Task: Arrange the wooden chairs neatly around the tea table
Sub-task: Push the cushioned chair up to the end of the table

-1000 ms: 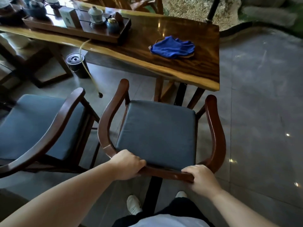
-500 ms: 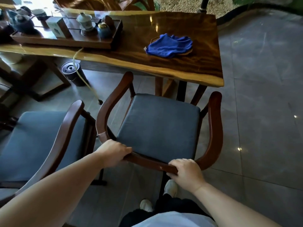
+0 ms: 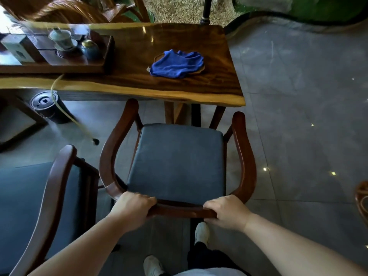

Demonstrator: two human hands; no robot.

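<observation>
A wooden armchair [image 3: 177, 160] with a curved dark backrest and grey-blue seat cushion stands facing the tea table [image 3: 139, 86], its front legs at the table's near edge. My left hand [image 3: 133, 208] grips the left part of the backrest rail. My right hand [image 3: 227, 211] grips the right part of the same rail. A second wooden chair [image 3: 45, 200] with the same cushion stands at the lower left, close beside the first, angled away.
On the table lie a blue cloth [image 3: 177, 63] and a wooden tea tray [image 3: 59, 56] with a lidded cup and jar. A black bin [image 3: 45, 106] and a hanging tube sit under the table. Grey tiled floor spreads to the right; another chair's edge [image 3: 361, 202] shows there.
The chair has slid forward toward the table, its armrest ends now near the table's edge. Both hands stayed on the backrest. I have stepped closer.
</observation>
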